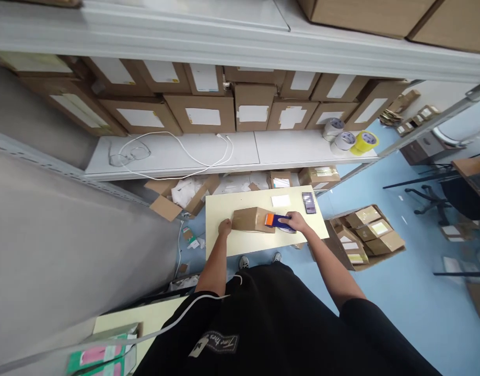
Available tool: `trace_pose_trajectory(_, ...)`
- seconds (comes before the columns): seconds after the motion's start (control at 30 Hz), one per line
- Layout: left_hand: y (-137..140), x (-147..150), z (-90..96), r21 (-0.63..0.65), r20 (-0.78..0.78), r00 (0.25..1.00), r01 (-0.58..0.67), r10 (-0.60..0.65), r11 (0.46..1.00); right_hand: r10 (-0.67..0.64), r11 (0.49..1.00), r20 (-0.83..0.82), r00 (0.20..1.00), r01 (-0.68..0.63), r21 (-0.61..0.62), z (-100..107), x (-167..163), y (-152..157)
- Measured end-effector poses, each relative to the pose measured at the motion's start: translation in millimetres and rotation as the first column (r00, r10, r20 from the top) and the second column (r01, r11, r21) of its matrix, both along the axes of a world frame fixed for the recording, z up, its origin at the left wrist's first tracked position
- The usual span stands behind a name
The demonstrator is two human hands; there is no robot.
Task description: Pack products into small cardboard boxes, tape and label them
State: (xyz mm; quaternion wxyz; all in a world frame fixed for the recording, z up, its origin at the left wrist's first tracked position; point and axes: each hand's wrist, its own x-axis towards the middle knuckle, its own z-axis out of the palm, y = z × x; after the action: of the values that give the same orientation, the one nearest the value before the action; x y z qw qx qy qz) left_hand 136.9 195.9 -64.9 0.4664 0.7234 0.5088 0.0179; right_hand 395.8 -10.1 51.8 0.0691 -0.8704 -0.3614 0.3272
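Note:
A small brown cardboard box [245, 219] lies on the pale yellow table [218, 245]. At its left end is my left hand [224, 227], closed and pressed against the edge, the fingertips partly hidden. My right hand [297, 221] grips a dark blue and orange tape dispenser [273, 220], whose orange front touches the box's right end. Part of a roll shows beneath that hand. Behind the box are a white slip of paper [280, 200] and a phone [309, 203].
A shelf [240, 149] beyond the table carries labelled cartons [210, 117], a white cable, glasses and several tape rolls [343, 141]. An open box [185, 198] sits below at left. On the floor at right stands a large carton [367, 263] filled with smaller boxes.

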Motion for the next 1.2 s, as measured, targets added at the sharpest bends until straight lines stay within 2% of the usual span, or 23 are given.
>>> trace_pose_trajectory(0.1, 23.2, -14.9, 9.4, 0.008, 0.009, 0.999, -0.054, 0.054, 0.999, 0.105, 0.994, 0.067, 0.992, -0.106, 0.013, 9.4, -34.4, 55.5)
trace_pose_trajectory(0.2, 38.4, -20.0, 15.2, -0.078, 0.043, 0.998, -0.040, 0.044, 0.996, 0.201, 0.979, 0.110, 0.973, -0.200, -0.022, 23.4, -68.6, 100.0)
trace_pose_trajectory(0.27, 40.8, -19.5, 15.9, -0.152, 0.063, 0.998, -0.015, 0.025, 0.988, 0.231, 0.973, 0.140, 0.963, -0.226, -0.048, 30.3, -85.1, 119.4)
trace_pose_trajectory(0.33, 37.0, -18.1, 14.1, -0.155, 0.062, 0.997, -0.029, 0.039, 0.987, 0.238, 0.971, 0.152, 0.959, -0.230, -0.069, 32.8, -93.7, 129.3)
trace_pose_trajectory(0.47, 22.4, -19.2, 9.0, -0.074, 0.042, 0.993, -0.105, 0.108, 0.992, 0.235, 0.971, 0.098, 0.967, -0.230, -0.064, 27.0, -86.1, 121.1)
trace_pose_trajectory(0.57, 16.2, -22.3, 8.6, -0.053, 0.036, 0.993, -0.109, 0.111, 0.993, 0.225, 0.974, 0.070, 0.972, -0.223, -0.039, 21.5, -61.0, 94.0)
trace_pose_trajectory(0.7, 15.7, -23.0, 11.2, -0.026, 0.051, 0.993, -0.101, 0.102, 0.995, 0.102, 0.993, 0.130, 0.986, -0.092, -0.077, 22.1, -23.4, 51.2)
trace_pose_trajectory(0.77, 16.4, -22.3, 11.2, -0.032, 0.053, 0.994, -0.096, 0.098, 0.995, 0.091, 0.992, 0.169, 0.981, -0.076, -0.096, 24.5, -17.4, 39.4)
trace_pose_trajectory(0.97, 19.0, -22.8, 6.5, -0.068, 0.085, 0.992, -0.093, 0.099, 0.993, 0.199, 0.973, 0.273, 0.941, -0.158, -0.167, 24.2, -51.2, 50.2)
trace_pose_trajectory(1.07, 21.3, -22.3, 7.2, -0.057, 0.077, 0.994, -0.080, 0.084, 0.995, 0.235, 0.967, 0.284, 0.930, -0.195, -0.161, 14.2, -65.5, 62.2)
trace_pose_trajectory(1.2, 22.4, -22.0, 10.0, -0.026, 0.080, 0.995, -0.065, 0.067, 0.998, 0.226, 0.966, 0.263, 0.938, -0.180, -0.187, -6.0, -66.8, 66.1)
